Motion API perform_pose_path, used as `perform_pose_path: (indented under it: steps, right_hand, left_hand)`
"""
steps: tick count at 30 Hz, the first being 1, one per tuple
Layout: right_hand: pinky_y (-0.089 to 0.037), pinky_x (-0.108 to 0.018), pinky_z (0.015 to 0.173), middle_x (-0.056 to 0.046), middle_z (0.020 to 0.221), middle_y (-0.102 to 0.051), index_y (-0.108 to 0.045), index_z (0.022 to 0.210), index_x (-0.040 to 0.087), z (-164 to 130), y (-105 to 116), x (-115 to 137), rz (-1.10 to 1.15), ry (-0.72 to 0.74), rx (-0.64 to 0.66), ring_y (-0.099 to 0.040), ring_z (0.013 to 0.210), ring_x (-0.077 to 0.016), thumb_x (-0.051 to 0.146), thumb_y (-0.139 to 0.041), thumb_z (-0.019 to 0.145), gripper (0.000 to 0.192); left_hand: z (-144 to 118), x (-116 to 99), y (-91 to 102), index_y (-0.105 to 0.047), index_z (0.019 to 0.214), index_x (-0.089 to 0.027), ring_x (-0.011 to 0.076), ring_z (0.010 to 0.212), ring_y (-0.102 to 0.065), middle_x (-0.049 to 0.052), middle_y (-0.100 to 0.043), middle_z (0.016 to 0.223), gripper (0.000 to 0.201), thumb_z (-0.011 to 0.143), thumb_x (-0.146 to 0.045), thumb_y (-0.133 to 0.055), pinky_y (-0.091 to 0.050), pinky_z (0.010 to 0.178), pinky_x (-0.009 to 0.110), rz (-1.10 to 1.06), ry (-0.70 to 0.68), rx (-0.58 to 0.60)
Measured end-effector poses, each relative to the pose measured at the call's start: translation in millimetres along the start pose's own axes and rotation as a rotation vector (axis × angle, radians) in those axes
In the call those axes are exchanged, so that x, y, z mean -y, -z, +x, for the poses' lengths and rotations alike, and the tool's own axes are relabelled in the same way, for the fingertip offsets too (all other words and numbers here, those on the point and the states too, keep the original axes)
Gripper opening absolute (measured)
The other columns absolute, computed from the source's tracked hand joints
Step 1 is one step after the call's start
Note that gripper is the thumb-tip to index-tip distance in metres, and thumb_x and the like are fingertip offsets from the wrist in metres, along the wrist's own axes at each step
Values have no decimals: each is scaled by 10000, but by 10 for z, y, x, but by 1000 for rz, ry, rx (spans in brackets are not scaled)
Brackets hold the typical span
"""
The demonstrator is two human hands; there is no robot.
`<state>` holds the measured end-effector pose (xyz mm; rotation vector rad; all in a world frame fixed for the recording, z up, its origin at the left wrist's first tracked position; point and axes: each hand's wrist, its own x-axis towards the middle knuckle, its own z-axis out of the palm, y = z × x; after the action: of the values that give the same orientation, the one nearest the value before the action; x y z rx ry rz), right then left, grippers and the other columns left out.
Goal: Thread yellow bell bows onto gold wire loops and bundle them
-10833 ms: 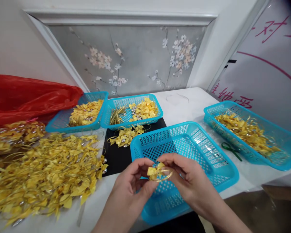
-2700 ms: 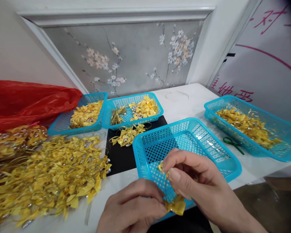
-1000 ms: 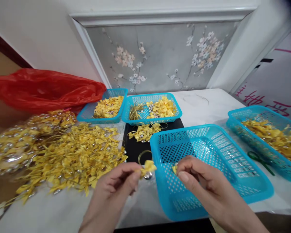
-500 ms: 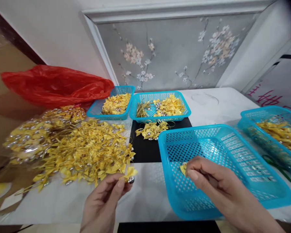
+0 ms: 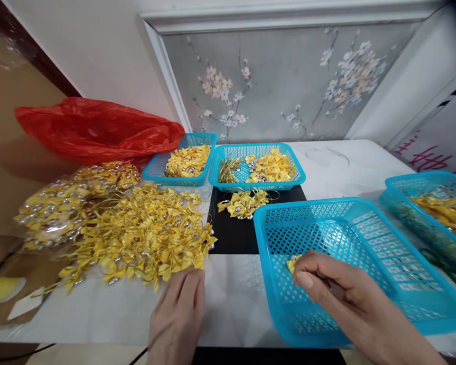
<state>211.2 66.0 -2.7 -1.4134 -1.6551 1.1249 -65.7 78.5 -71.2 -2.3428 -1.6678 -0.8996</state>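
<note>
Over the basket's left part, my right hand point(image 5: 342, 291) is closed, thumb against curled index finger. A small yellow fabric flower point(image 5: 293, 262) pokes out past its fingertips, mostly hidden by the fingers. My left hand point(image 5: 180, 299) lies back-up at the front edge of a large pile of yellow flowers point(image 5: 144, 228) with silvery beads and gold cords. Its fingers are curled together, their tips turned down out of sight, so anything in them is hidden. The blue basket point(image 5: 365, 205) under my right hand has perforated walls.
Two blue baskets point(image 5: 213, 147) point(image 5: 258, 187) with yellow flowers stand at the back, beside a red plastic bag point(image 5: 99, 126). A small flower bunch point(image 5: 243, 204) lies on a black mat point(image 5: 233, 238). Another blue basket point(image 5: 421, 180) stands right. Bagged flowers point(image 5: 53, 213) lie left.
My left hand has turned palm-down and moved slightly right; the beaded yellow flower it held is now out of sight. The view has shifted a little; my right hand keeps its pose.
</note>
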Motion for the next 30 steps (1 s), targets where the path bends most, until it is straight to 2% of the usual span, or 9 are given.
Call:
perform_pose_path:
  steps: [2,5,8,11,15,18,24,28,30]
  right_hand:
    - [-412,-250,541,2,691,-564,-600,779,223,3,15,-10,-22,9,13,-518,626,-152,388,-460,960,283]
    - [-426,-254,557,-6,708,-575,-597,789,223,-1,32,-33,-51,21,31,-531,642,-157,380,-445,970,284]
    - [-439,-248,569,-7,723,-584,-595,795,223,-15,36,-52,-54,21,37,-544,656,-156,374,-443,973,278]
    - [-445,-241,573,-1,724,-590,-600,791,227,-20,43,-47,-71,-6,20,-553,659,-153,380,-453,966,274]
    - [-457,-227,542,12,694,-600,-609,796,235,12,72,-70,-149,20,12,-568,625,-145,368,-442,968,274]
    - [-493,-249,576,-4,756,-645,-622,846,238,50,66,-200,-276,64,-33,-621,667,-160,344,-436,967,246]
    - [-556,-414,665,-89,1046,-681,-634,1102,244,64,-42,-639,-768,58,-60,-703,829,-287,291,-427,925,276]
    - [-557,-384,607,-111,1142,-664,-630,1145,234,67,-32,-769,-964,-4,-57,-709,872,-310,235,-481,871,312]
    - [-536,-356,556,-101,1104,-675,-652,1088,240,86,3,-779,-985,-27,-62,-716,815,-295,229,-474,872,281]
  left_hand:
    - [-2,33,-81,-675,924,-215,223,785,-694,45,-725,818,142,843,-136,-590,-542,792,321,9,-14,48]
    - [-26,22,-127,-668,1048,-181,266,904,-713,111,-748,985,206,850,-190,-610,-569,836,372,22,-32,82]
    - [-76,-63,-79,-627,1153,-151,292,1022,-698,173,-723,1122,312,847,-211,-634,-569,887,391,36,-41,99]
    - [-119,-187,8,-612,1149,-159,254,1050,-695,167,-723,1146,319,835,-111,-632,-551,935,333,-51,-109,89]
    - [-95,-338,88,-642,1050,-146,196,909,-742,130,-772,1015,196,875,-95,-572,-586,829,236,-268,-260,116]
    - [-26,-425,113,-642,997,-160,154,763,-751,74,-787,871,168,932,-143,-488,-599,693,191,-370,-341,169]
    - [46,-471,128,-616,935,-198,127,592,-713,18,-760,727,181,942,-143,-444,-584,590,201,-432,-355,149]
    - [10,-416,130,-614,945,-211,120,568,-697,2,-746,685,152,914,-129,-490,-574,599,199,-445,-335,159]
    - [-16,-392,126,-601,945,-202,125,558,-691,7,-742,673,142,913,-120,-489,-571,597,207,-438,-342,166]
